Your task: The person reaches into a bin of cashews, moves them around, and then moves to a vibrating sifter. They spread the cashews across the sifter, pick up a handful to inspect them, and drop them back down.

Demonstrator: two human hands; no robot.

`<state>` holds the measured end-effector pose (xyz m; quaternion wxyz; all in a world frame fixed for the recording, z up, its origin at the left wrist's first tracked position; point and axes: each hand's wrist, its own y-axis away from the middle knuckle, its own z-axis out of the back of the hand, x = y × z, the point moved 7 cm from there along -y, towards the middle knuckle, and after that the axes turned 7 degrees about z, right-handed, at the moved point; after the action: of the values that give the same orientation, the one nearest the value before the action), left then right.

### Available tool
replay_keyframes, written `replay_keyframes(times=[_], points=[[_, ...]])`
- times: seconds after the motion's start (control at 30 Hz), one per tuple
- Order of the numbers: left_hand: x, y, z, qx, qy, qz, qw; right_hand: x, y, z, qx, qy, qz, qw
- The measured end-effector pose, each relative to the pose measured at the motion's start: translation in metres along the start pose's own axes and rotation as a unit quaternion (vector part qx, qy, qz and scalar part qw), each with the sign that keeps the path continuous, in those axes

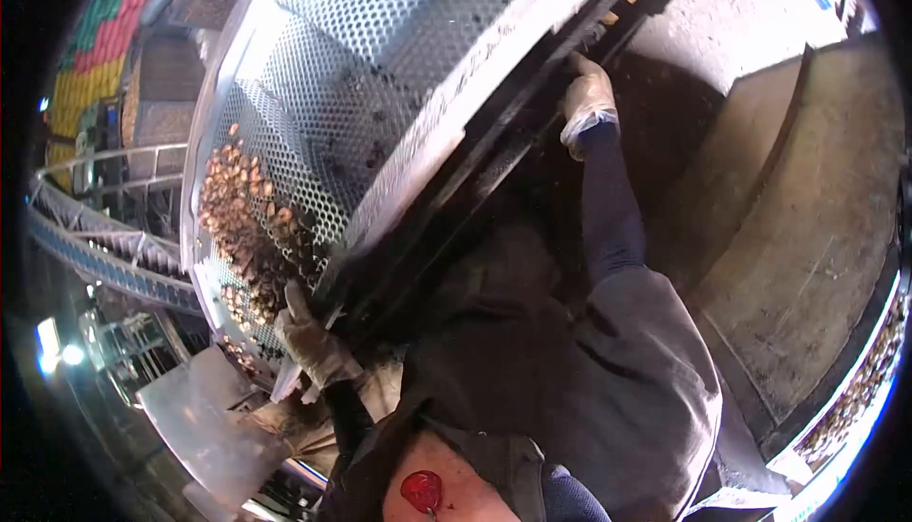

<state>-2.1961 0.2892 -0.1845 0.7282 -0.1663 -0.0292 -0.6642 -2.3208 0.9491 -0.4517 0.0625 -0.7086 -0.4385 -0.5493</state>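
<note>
A large perforated metal sieve tray (380, 18) stretches diagonally in front of me, with a pale side rim and dark rails along its near side. Brown, flat nut-like pieces (237, 189) are heaped at its lower left end. My left hand (318, 346), in a soiled light glove, grips the tray's lower corner beside the heap, one digit pointing up over the edge. Farther up the near side, my right hand (589, 99) wears a pale glove and is closed over the dark rail (503, 151). Part of its fingers is hidden behind the rail.
Curved metal sheeting (807, 208) stands on my right, with more brown pieces (864, 379) beyond its lower edge. A railing (114, 156) and stacked coloured sacks (100, 47) are at the left. A translucent sheet (204, 417) hangs below the tray's lower end.
</note>
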Motion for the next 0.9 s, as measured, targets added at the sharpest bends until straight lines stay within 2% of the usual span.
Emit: replay_keyframes(times=[0.03, 0.13, 0.2, 0.23, 0.27, 0.3, 0.33, 0.37, 0.4, 0.47, 0.5, 0.53, 0.57, 0.6, 0.63, 0.67, 0.7, 0.73, 0.83, 0.9], points=[[0.016, 0.005, -0.008, -0.007, 0.016, 0.003, 1.0, 0.004, 0.001, -0.003, 0.003, 0.013, -0.008, 1.0], [0.013, -0.008, 0.0, -0.037, -0.043, -0.052, 0.997, 0.019, 0.002, -0.019, 0.018, 0.059, -0.019, 0.998], [-0.028, -0.021, 0.032, -0.046, -0.049, -0.025, 0.997, 0.008, 0.002, -0.016, 0.017, -0.011, -0.092, 0.996], [0.012, -0.021, 0.011, -0.002, 0.087, 0.081, 0.993, 0.005, 0.005, -0.013, -0.011, -0.075, -0.134, 0.988], [0.0, -0.024, 0.024, -0.041, 0.07, 0.043, 0.996, 0.012, 0.013, -0.007, -0.047, -0.122, -0.155, 0.979], [-0.014, -0.028, 0.037, -0.082, 0.05, 0.006, 0.995, 0.031, 0.029, 0.003, -0.091, -0.105, -0.106, 0.985], [-0.026, -0.035, 0.047, -0.082, 0.077, 0.008, 0.994, 0.052, 0.047, 0.012, -0.135, -0.082, -0.057, 0.986], [-0.039, -0.041, 0.056, -0.082, 0.103, 0.01, 0.991, 0.087, 0.081, -0.002, -0.235, -0.095, -0.04, 0.966], [-0.038, -0.051, 0.055, -0.053, 0.183, 0.078, 0.979, 0.107, 0.086, 0.004, -0.207, -0.116, 0.051, 0.97], [-0.076, -0.087, 0.09, -0.07, 0.3, 0.1, 0.946, 0.179, 0.105, -0.036, -0.154, -0.171, 0.261, 0.938], [-0.114, -0.111, 0.143, -0.109, 0.333, 0.056, 0.935, 0.19, 0.1, -0.04, -0.161, -0.247, 0.204, 0.934], [-0.146, -0.123, 0.185, -0.148, 0.365, 0.011, 0.919, 0.215, 0.118, -0.076, -0.094, -0.339, 0.139, 0.926], [-0.159, -0.13, 0.174, 0.021, 0.548, 0.06, 0.834, 0.227, 0.132, -0.102, 0.024, -0.318, 0.141, 0.937], [-0.18, -0.125, 0.168, 0.192, 0.69, 0.101, 0.69, 0.239, 0.15, -0.128, 0.149, -0.281, 0.148, 0.936], [-0.21, -0.127, 0.205, 0.172, 0.623, -0.042, 0.762, 0.25, 0.171, -0.152, 0.264, -0.237, 0.161, 0.921], [-0.244, -0.126, 0.234, 0.146, 0.535, -0.181, 0.812, 0.255, 0.208, -0.201, 0.342, -0.193, 0.131, 0.91], [-0.274, -0.127, 0.236, 0.135, 0.52, -0.246, 0.807, 0.25, 0.22, -0.228, 0.385, -0.29, 0.058, 0.874], [-0.29, -0.117, 0.224, 0.121, 0.503, -0.312, 0.797, 0.236, 0.235, -0.258, 0.451, -0.295, 0.082, 0.838], [-0.291, -0.109, 0.205, 0.141, 0.608, -0.29, 0.725, 0.213, 0.287, -0.303, 0.449, -0.232, 0.126, 0.853], [-0.293, -0.107, 0.187, 0.171, 0.673, -0.262, 0.67, 0.212, 0.288, -0.314, 0.489, -0.188, 0.161, 0.836]])
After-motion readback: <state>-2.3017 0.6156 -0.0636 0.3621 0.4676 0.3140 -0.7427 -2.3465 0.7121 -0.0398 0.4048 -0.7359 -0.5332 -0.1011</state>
